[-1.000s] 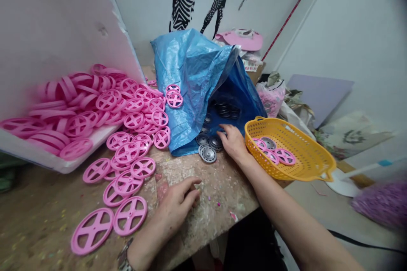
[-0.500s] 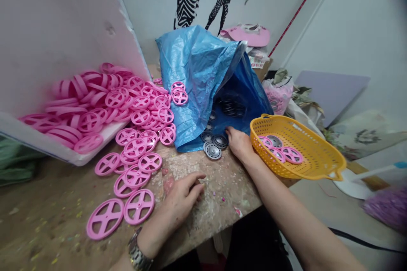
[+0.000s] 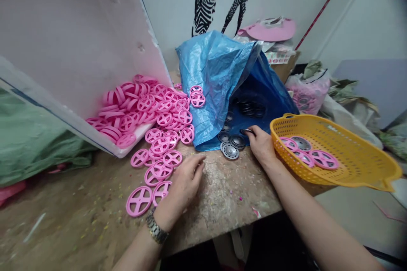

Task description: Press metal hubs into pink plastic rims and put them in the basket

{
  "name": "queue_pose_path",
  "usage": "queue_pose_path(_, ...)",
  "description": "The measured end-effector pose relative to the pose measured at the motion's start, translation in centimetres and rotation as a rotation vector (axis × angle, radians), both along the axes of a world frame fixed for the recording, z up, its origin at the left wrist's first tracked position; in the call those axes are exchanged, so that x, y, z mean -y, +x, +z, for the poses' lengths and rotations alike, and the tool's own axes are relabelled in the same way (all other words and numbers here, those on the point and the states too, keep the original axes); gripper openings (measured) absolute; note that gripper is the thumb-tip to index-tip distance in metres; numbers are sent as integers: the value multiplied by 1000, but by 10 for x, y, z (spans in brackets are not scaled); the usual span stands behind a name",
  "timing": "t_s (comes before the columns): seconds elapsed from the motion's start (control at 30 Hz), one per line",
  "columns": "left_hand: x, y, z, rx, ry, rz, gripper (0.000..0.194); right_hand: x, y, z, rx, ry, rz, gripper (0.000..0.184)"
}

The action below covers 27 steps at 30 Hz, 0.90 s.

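My right hand point(image 3: 262, 146) pinches a dark grey disc point(image 3: 247, 131), seen nearly edge-on, at the mouth of a blue woven bag point(image 3: 206, 59). More grey ridged discs point(image 3: 229, 150) lie beside it at the bag's lip, and others are stacked in the shadow inside. My left hand point(image 3: 186, 178) rests low over the table point(image 3: 222, 194), its thumb and forefinger apart with nothing visible between them. Just left of it are loose pink spoked wheels point(image 3: 139, 201), one partly hidden behind the hand. Several pink wheels point(image 3: 127, 106) spill out of a white foam box point(image 3: 79, 42).
A yellow perforated basket point(image 3: 356, 173) stands right of my right forearm, holding pink wheels and a grey disc. Behind it sits a clear bag of pink parts point(image 3: 310, 89). A pink visor point(image 3: 270, 29) lies on items at the back. Green cloth point(image 3: 41, 139) is at the left.
My right hand has drawn back slightly from the bag's mouth, and a grey disc now shows in its fingers. My left hand has shifted toward the pink wheels. The view has turned left.
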<state>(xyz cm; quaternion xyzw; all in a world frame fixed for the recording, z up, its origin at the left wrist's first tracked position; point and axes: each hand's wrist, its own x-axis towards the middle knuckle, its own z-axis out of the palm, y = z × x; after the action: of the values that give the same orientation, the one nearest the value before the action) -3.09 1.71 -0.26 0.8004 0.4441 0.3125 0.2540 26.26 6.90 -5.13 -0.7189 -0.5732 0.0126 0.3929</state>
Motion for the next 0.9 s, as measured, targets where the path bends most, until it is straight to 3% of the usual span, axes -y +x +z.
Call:
queue_pose_path(0.1,-18,-4,12,-238,191,48,33,0,1,1,-63,87,41,31)
queue_pose_path(0.23,-52,-4,22,-609,332,113,47,1,0,5,-92,184,72,31)
queue_pose_path(0.37,-89,-6,22,-778,394,36,51,3,-4,10,-109,230,112,30)
queue_pose_path(0.5,-110,-10,21,-782,379,-76,43,4,-6,11,-133,228,140,31)
queue_pose_path(0.63,-112,-14,23,-711,349,-122,35,5,-7,9,-188,208,143,32)
queue_pose_path(0.77,-101,-18,29,-580,261,-53,23,6,-10,9,-352,167,208,30)
queue_pose_path(0.9,-89,-19,35,-369,136,116,7,6,-16,14,-441,144,268,27)
